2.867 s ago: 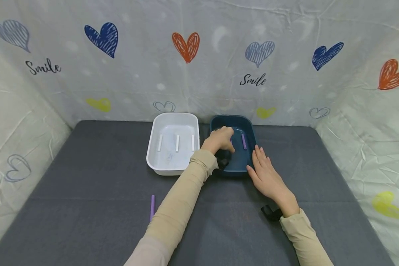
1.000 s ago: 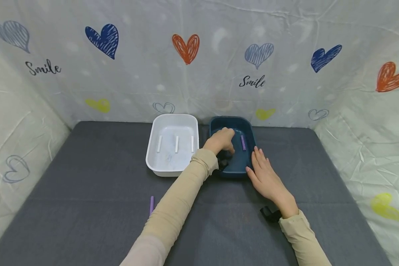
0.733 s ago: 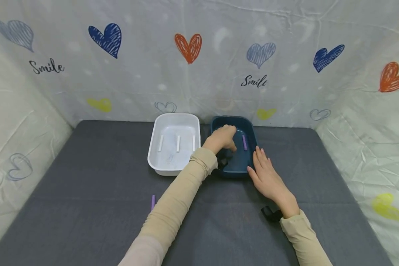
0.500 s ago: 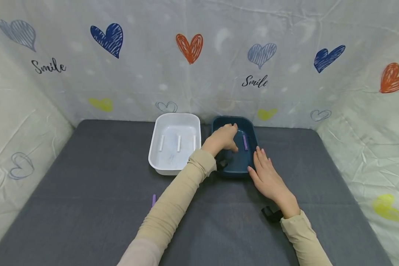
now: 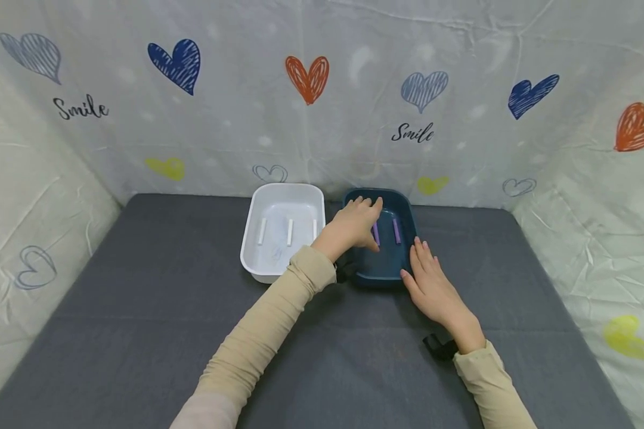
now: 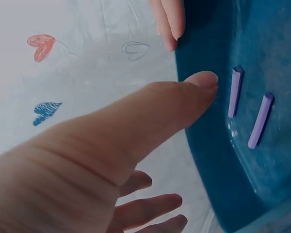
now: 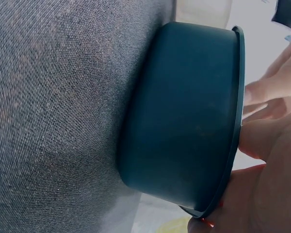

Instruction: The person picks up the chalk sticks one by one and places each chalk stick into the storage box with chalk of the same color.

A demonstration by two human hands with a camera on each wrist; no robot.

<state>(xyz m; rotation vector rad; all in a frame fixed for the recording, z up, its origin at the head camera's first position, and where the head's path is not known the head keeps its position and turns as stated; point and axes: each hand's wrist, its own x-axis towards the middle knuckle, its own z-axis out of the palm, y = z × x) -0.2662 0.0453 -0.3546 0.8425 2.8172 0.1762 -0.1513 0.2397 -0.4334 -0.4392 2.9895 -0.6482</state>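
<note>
My left hand point(image 5: 351, 226) hovers with spread fingers over the left part of the dark blue tub point(image 5: 378, 280). Two purple chalk sticks lie side by side on its floor: the left chalk point(image 5: 375, 234) is just past my thumb, the right chalk point(image 5: 396, 231) a little farther over. Nothing is between thumb and fingers in the left wrist view, where both purple sticks point(image 6: 260, 120) show beyond the thumb. My right hand point(image 5: 434, 289) rests with straight fingers along the tub's right side. In the right wrist view its thumb point(image 7: 262, 138) touches the rim.
A white tub point(image 5: 249, 262) stands close on the left, with three white chalk sticks point(image 5: 290, 232) spaced in a row. Both tubs sit at the back of the grey cloth-covered table point(image 5: 139, 310), before a curtain point(image 5: 236, 119) printed with hearts. My left forearm crosses the table's middle.
My left hand has let go of the left purple chalk and drawn back, its fingers spread. The purple stick seen on the table before is now out of sight. My right hand stays put.
</note>
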